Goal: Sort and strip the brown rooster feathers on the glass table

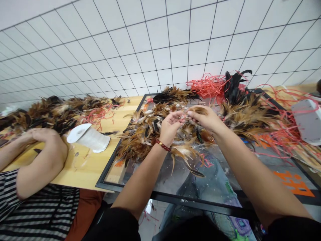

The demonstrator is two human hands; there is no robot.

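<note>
Feathers (200, 110) — brown, smooth, curved — in right hand (208, 117); fluffy pile (146, 129) below.

No txt, brand or no. legible. Closest to a sign: orange block lettering (292, 180) on the glass panel (276, 164), lower R corner, just inside the black frame (165, 196); angular strokes in 1 group, w/ a solid orange strip below, but chars can't be made out. 3 more orange pcs. on the same panel, also unreadable: mid-R patch (265, 140), partly hidden by feathers (253, 115) & red strips (292, 135); lower-L bit (119, 164), next to more feathers; upper-L bit (144, 107), by the frame. Can't tell if these 3 are letters, nos. or plain shapes.
</note>
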